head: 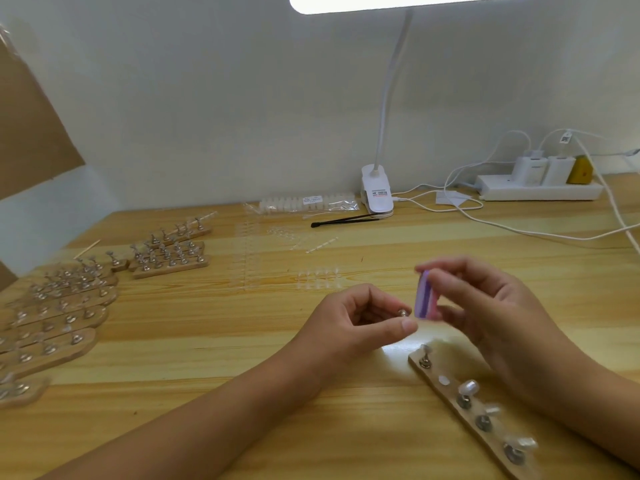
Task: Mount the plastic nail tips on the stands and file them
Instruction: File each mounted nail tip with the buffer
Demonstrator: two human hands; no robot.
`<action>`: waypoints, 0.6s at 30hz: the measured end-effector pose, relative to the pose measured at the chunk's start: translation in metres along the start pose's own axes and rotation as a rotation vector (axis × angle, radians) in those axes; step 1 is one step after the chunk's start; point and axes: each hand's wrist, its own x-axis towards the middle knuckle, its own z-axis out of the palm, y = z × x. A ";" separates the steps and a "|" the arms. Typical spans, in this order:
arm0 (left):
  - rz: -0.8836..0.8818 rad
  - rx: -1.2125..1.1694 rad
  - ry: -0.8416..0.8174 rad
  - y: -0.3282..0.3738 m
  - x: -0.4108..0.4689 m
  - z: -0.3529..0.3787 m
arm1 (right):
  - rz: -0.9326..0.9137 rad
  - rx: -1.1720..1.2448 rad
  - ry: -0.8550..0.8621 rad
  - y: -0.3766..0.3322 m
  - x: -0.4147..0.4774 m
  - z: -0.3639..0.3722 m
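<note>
My left hand (356,317) pinches a small metal nail stand (403,312) between thumb and fingers, lifted above the table. Its nail tip is hidden against a purple and pink file block (426,299), which my right hand (485,306) grips upright just to the stand's right. Below my right hand lies a wooden stand strip (446,393) with several metal stands; clear nail tips (468,388) sit on some of them.
Several more wooden strips with metal stands (65,306) fill the left side. Loose clear nail tips (318,277) lie in the middle, with a bag of tips (308,202), black tweezers (343,220), a clip lamp (377,192) and a power strip (536,190) with cables at the back.
</note>
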 end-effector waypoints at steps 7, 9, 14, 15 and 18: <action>-0.002 -0.014 0.026 -0.001 0.002 0.000 | 0.069 -0.146 -0.134 -0.001 -0.004 -0.002; -0.002 -0.005 0.009 -0.001 0.001 0.000 | 0.031 -0.102 -0.038 0.000 -0.002 0.000; -0.012 -0.008 0.030 0.001 0.001 -0.001 | 0.021 -0.151 -0.040 -0.009 -0.001 -0.005; -0.008 -0.010 0.036 0.000 0.002 -0.001 | 0.039 -0.180 -0.097 -0.010 -0.002 -0.004; 0.002 -0.005 0.037 -0.002 0.002 0.000 | -0.003 -0.183 -0.082 -0.007 -0.002 -0.001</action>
